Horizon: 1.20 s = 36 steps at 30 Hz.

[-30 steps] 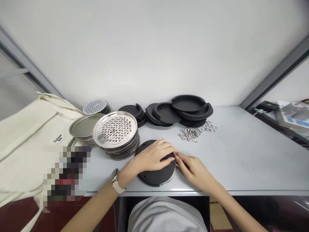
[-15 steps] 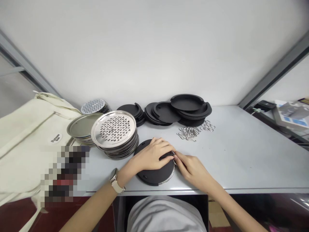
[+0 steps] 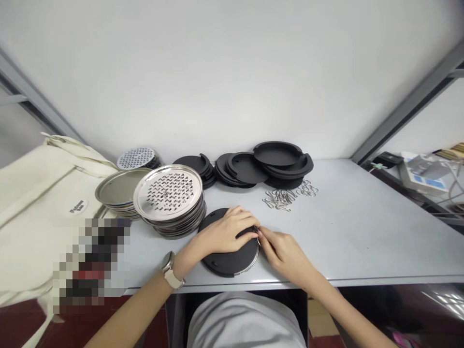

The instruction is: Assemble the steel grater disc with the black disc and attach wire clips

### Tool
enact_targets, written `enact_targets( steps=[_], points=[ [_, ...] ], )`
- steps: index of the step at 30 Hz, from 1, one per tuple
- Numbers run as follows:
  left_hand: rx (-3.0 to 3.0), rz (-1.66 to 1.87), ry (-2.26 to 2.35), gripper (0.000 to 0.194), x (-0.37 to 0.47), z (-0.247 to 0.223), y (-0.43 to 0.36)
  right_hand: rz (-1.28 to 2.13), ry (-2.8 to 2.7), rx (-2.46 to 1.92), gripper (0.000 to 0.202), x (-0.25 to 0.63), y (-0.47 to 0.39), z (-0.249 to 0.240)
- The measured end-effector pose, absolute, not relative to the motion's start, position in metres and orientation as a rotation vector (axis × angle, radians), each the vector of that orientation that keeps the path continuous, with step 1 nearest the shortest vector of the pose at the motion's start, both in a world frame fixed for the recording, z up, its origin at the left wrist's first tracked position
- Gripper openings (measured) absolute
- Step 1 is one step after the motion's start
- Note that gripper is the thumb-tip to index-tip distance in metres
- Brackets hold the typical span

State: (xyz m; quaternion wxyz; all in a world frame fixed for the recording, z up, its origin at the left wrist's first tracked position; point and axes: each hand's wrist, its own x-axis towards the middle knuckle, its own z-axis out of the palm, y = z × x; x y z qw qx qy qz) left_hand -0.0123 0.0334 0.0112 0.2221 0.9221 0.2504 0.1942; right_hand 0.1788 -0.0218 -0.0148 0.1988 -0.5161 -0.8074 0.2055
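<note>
A round black disc [image 3: 232, 258] with a silvery metal edge at its lower right lies flat near the table's front edge. My left hand [image 3: 232, 231] rests over it, palm down, thumb and fingers closing at the disc's right rim. My right hand [image 3: 284, 249] meets it there, thumb and index finger pinched on a small metal piece [image 3: 257, 231], mostly hidden by the fingertips. Behind my hands lie a loose pile of metal clips [image 3: 280, 198] and some small rings [image 3: 308, 188]. Left of the disc is a stack of round metal grater plates [image 3: 170, 193].
Along the wall stand black round holders [image 3: 279, 154], more black discs [image 3: 188, 164], plain metal discs [image 3: 121, 187] and another grater stack [image 3: 136, 158]. A cream apron [image 3: 39, 193] covers the table's left end. Boxes and cables [image 3: 422, 171] sit on a shelf at right.
The whole view has shifted slightly, so things appear a little further left. Both hands stay at the disc's right rim, with the fingertips slightly closer together.
</note>
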Motion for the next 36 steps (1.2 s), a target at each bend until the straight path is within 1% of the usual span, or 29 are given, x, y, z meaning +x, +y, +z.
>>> enact_targets(
  steps=[6,12,20,26,30,36],
  points=[
    [2.523,0.542,0.664,0.012,-0.0134,0.0134,0.0335,0.627,-2.241,-1.410,0.028,0.1792,-0.0223,-0.0148],
    [2.470,0.581,0.689,0.015,-0.0138,0.0136,0.0329,0.747,-2.098,-1.396,0.031,0.1777,-0.0213,-0.0086],
    [2.488,0.597,0.684,0.019,-0.0145,0.0121,0.0329,0.853,-2.002,-1.388,0.028,0.1797,-0.0191,-0.0133],
    [2.394,0.623,0.732,0.028,-0.0158,0.0128,0.0335,0.928,-1.936,-1.353,0.028,0.1812,-0.0178,-0.0131],
    [2.386,0.664,0.808,0.019,-0.0160,0.0123,0.0341,0.945,-1.915,-1.344,0.028,0.1819,-0.0166,-0.0142],
    [2.423,0.632,0.811,0.017,-0.0160,0.0129,0.0352,0.979,-1.937,-1.348,0.028,0.1826,-0.0165,-0.0147]
  ],
)
